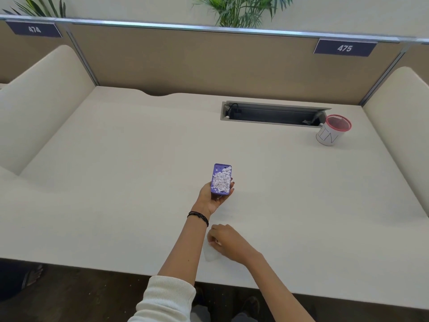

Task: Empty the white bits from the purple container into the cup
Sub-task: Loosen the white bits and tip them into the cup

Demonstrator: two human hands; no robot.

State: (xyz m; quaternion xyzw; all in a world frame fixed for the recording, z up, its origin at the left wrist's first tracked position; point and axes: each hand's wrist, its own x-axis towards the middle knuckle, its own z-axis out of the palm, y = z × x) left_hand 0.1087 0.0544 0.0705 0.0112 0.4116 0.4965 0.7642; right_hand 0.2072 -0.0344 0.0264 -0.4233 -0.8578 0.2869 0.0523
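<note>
A small purple container (221,179), heaped with white bits (222,180), rests level in my left hand (212,197) above the middle of the desk. My right hand (224,241) lies nearer the front edge, fingers closed on a pale translucent piece (210,254) that lies on the desk; what that piece is I cannot tell. The cup (333,130), white with a red rim, a red mesh inside and letters on its side, stands far off at the back right, well away from both hands.
The white desk (116,182) has a cable tray slot (274,113) open at the back, just left of the cup. Padded side dividers (39,96) flank the desk, with a tan back panel behind. A foot in a sandal shows on the floor, lower left.
</note>
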